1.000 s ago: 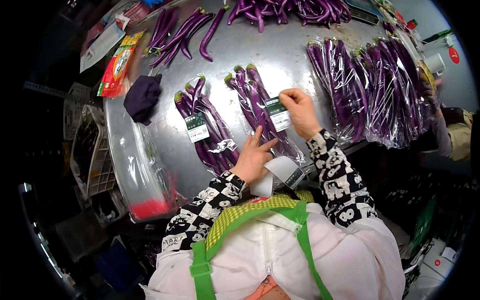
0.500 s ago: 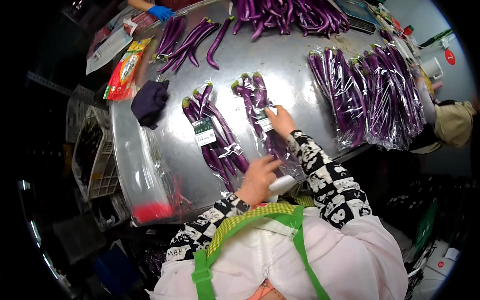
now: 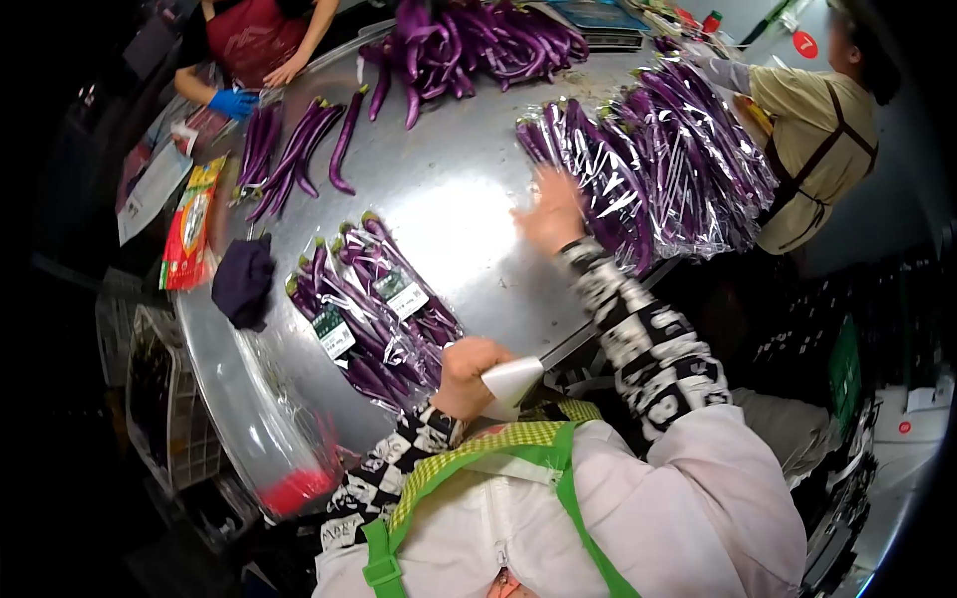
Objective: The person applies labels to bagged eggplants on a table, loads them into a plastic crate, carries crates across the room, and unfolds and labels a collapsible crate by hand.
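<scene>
My left hand (image 3: 471, 379) is closed around a white paper roll (image 3: 514, 381), close to my apron at the table's front edge. My right hand (image 3: 554, 211) is open with fingers spread, slightly blurred, at the left edge of a pile of bagged eggplants (image 3: 598, 184). Whether it touches the plastic I cannot tell. Left of centre lie two clear bags of eggplants side by side, with dark green and white labels: the left bag (image 3: 371, 371) and the right bag (image 3: 427, 317). Their lower ends come close to my left hand.
Loose eggplants (image 3: 469, 45) are heaped at the back of the metal table (image 3: 454, 199). Smaller groups (image 3: 299, 149) lie back left. A dark cloth (image 3: 243, 281), a red-yellow packet (image 3: 194, 224) and plastic bags (image 3: 264, 419) line the left edge. Co-workers stand back left (image 3: 254, 40) and right (image 3: 812, 130).
My right hand has left the right labelled bag and moved to the pile on the right. That bag now lies against the left one. My left hand has closed on the paper roll. The view has shifted.
</scene>
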